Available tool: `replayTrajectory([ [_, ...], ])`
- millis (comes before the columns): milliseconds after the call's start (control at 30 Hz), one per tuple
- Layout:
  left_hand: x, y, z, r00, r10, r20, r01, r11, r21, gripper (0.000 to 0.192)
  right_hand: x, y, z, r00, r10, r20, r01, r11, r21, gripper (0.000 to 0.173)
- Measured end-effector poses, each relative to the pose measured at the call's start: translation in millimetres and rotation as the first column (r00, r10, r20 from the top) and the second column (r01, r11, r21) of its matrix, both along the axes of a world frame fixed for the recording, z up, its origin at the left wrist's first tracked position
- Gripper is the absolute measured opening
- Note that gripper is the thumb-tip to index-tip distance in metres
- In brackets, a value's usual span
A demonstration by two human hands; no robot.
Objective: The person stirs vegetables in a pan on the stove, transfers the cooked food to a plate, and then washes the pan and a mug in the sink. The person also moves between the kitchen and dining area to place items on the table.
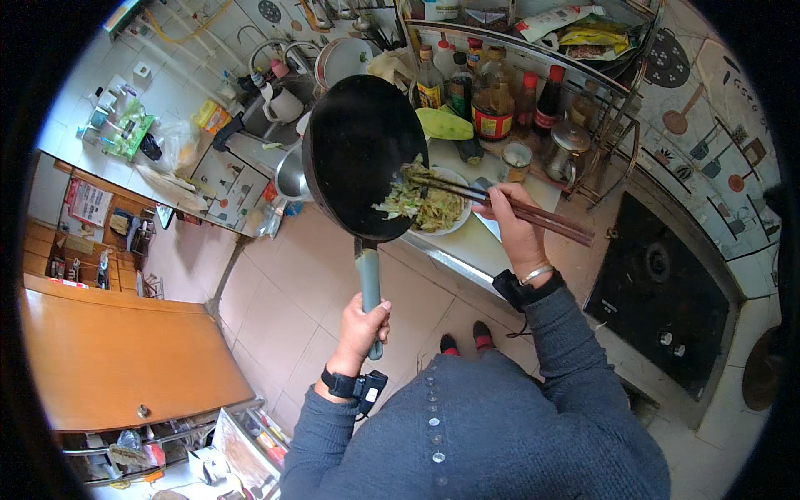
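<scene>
My left hand (364, 325) grips the grey-blue handle of a black wok (362, 150), which is tilted with its inside towards the right. In my right hand (515, 228) is a pair of brown wooden chopsticks (556, 224). Their tips reach into cooked shredded greens (437, 209) at the wok's right rim. The greens lie partly on the wok's edge and mostly on a white plate (465, 215) just beside it. The plate stands on the counter (450, 250) near its front edge, partly hidden by the wok.
Behind the plate are a peeled green vegetable (445, 124), several sauce bottles (494, 103), a glass jar (517, 159) and a metal pot (567, 147). A black stove (662, 294) is at the right. Left of the wok are a metal bowl (291, 175) and the sink (256, 119).
</scene>
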State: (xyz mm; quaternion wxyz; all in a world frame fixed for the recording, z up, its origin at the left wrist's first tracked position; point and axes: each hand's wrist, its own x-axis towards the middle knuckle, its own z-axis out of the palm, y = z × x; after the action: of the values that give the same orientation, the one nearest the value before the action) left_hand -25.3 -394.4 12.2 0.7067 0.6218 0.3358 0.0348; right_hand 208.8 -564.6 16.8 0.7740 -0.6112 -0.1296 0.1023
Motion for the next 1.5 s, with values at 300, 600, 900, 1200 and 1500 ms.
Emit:
replayTrajectory([
  [300, 2, -2, 4, 0.997, 0.015, -0.074, -0.004, 0.99, 0.138, 0.016, -2, -10, -28, 1.0, 0.014, 0.009, -0.015, 0.997, 0.077, 0.017],
  [600, 4, -4, 3, 0.996, 0.0, -0.091, 0.015, 0.987, 0.161, 0.016, -26, -12, -30, 0.991, 0.112, 0.069, -0.117, 0.99, 0.08, 0.013],
  [900, 4, -6, 5, 0.996, -0.015, -0.083, 0.029, 0.986, 0.163, 0.015, -42, -38, -29, 0.992, 0.112, -0.06, -0.098, 0.977, 0.188, 0.015],
  [1200, 17, -3, 6, 0.998, -0.002, -0.061, 0.012, 0.987, 0.157, 0.014, -50, -60, -59, 0.995, 0.03, -0.091, -0.021, 0.995, 0.101, 0.017],
  [1500, 20, -4, 11, 0.997, -0.025, -0.074, 0.038, 0.984, 0.177, 0.015, -53, -32, -54, 0.982, 0.187, 0.019, -0.188, 0.972, 0.142, 0.015],
])
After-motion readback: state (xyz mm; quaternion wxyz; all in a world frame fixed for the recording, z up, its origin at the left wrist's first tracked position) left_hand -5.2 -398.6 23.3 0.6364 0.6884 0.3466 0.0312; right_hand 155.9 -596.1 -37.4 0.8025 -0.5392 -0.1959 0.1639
